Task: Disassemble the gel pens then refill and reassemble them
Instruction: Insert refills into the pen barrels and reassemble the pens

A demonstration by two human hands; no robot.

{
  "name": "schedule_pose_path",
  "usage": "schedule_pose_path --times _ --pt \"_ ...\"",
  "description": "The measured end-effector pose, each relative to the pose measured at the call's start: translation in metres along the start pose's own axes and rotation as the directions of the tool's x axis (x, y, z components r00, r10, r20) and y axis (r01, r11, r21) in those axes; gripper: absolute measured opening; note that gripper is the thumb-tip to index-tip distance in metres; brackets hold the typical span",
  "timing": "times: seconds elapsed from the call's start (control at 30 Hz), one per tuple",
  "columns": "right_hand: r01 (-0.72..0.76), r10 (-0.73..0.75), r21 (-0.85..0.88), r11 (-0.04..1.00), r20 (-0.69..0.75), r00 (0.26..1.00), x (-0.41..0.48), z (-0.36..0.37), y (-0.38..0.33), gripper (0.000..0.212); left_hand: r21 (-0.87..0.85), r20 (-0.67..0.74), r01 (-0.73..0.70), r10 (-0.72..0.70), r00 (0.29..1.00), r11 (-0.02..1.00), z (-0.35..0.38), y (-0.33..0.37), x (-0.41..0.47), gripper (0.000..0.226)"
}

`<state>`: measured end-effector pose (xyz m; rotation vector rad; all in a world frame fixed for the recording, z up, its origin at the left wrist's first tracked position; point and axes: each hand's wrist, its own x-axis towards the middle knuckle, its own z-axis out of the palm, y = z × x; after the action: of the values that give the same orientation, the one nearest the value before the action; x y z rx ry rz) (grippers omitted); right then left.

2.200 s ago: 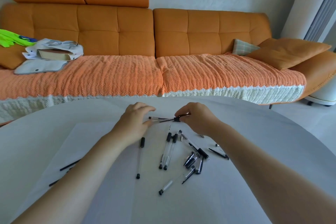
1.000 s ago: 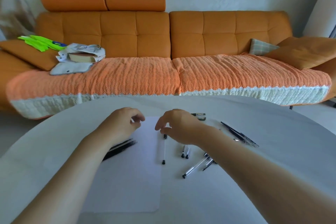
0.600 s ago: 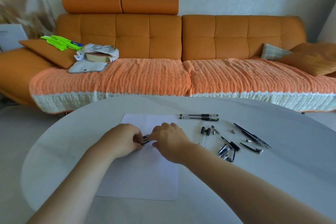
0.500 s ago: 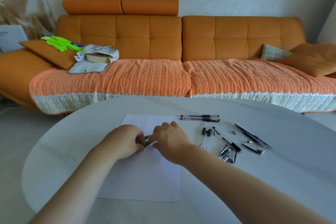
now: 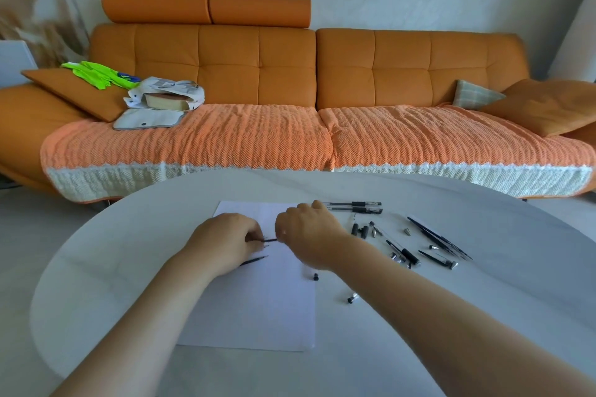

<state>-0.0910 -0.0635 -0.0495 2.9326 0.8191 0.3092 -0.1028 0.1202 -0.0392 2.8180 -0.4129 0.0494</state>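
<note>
Over a white paper sheet [image 5: 258, 306] my left hand [image 5: 225, 243] and my right hand [image 5: 308, 234] both pinch a thin black refill [image 5: 270, 240], one at each end. Another black refill [image 5: 254, 260] lies on the paper just under my left hand. Two assembled gel pens [image 5: 354, 207] lie side by side behind my right hand. Loose pen parts [image 5: 401, 255], barrels, caps and tips, are scattered to the right. More black refills [image 5: 437, 237] lie further right.
The white oval table [image 5: 483, 300] carries everything. Two small dark parts [image 5: 316, 277] [image 5: 352, 298] lie near my right forearm. An orange sofa [image 5: 290, 90] with a bag, a book and cushions stands behind the table.
Both hands moved left from the pile of pen parts onto the paper and closed on a black refill; they now hold it slightly wider apart. The view swung left.
</note>
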Motion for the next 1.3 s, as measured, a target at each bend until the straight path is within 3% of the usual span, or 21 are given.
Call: schedule_pose_path --times 0.07,0.1,0.17,0.23,0.37,0.5,0.63,0.83,1.07,1.17,1.23,1.3 --pt "-0.155 0.147 0.392 0.907 0.051 0.988 -0.004 -0.019 0.008 0.016 -0.085 -0.069 0.008 -0.014 0.997 0.996 -0.006 0.004 0.0 0.009" --pt "-0.223 0.216 0.583 0.781 0.082 0.973 -0.007 -0.028 0.013 0.013 -0.152 -0.094 0.009 -0.024 0.995 0.988 -0.009 0.007 0.0 0.011" --pt "-0.27 0.323 0.775 0.572 0.089 0.942 -0.015 -0.045 0.024 0.009 -0.271 -0.131 -0.011 -0.025 0.991 0.963 -0.013 0.016 0.001 0.011" --pt "-0.3 0.393 0.859 0.415 0.129 0.911 -0.027 -0.054 0.035 0.007 -0.33 -0.153 -0.055 0.004 0.988 0.942 -0.015 0.028 0.002 0.012" --pt "-0.272 0.423 0.962 -0.008 0.249 0.871 -0.053 -0.051 0.053 0.011 -0.478 -0.147 -0.112 0.046 0.988 0.871 -0.013 0.062 0.002 0.015" --pt "-0.237 0.405 0.942 -0.236 0.317 0.858 -0.07 -0.039 0.064 0.019 -0.606 -0.03 -0.091 0.092 0.995 0.791 -0.004 0.091 0.004 0.013" --pt "-0.21 0.473 0.919 -0.333 0.355 0.806 -0.081 -0.03 0.078 0.022 -0.6 0.019 -0.007 0.023 1.0 0.8 0.007 0.102 0.014 0.028" --pt "-0.17 0.603 0.91 -0.379 0.382 0.701 -0.089 -0.015 0.102 0.015 -0.244 0.011 0.185 -0.188 0.982 0.952 0.038 0.094 0.037 0.017" --pt "-0.117 0.62 0.903 -0.414 0.374 0.69 -0.087 -0.007 0.11 0.013 -0.091 0.007 0.211 -0.211 0.977 0.973 0.047 0.104 0.048 0.012" --pt "-0.071 0.633 0.891 -0.448 0.373 0.679 -0.084 -0.007 0.113 0.014 -0.27 0.028 0.138 -0.136 0.99 0.953 0.042 0.107 0.049 0.017" --pt "-0.015 0.648 0.876 -0.482 0.368 0.667 -0.082 -0.009 0.115 0.015 -0.544 0.083 0.118 -0.086 0.993 0.831 0.036 0.116 0.046 0.02" --pt "0.052 0.671 0.855 -0.516 0.365 0.646 -0.082 -0.013 0.118 0.015 -0.703 0.128 0.118 -0.038 0.991 0.701 0.032 0.123 0.041 0.023"
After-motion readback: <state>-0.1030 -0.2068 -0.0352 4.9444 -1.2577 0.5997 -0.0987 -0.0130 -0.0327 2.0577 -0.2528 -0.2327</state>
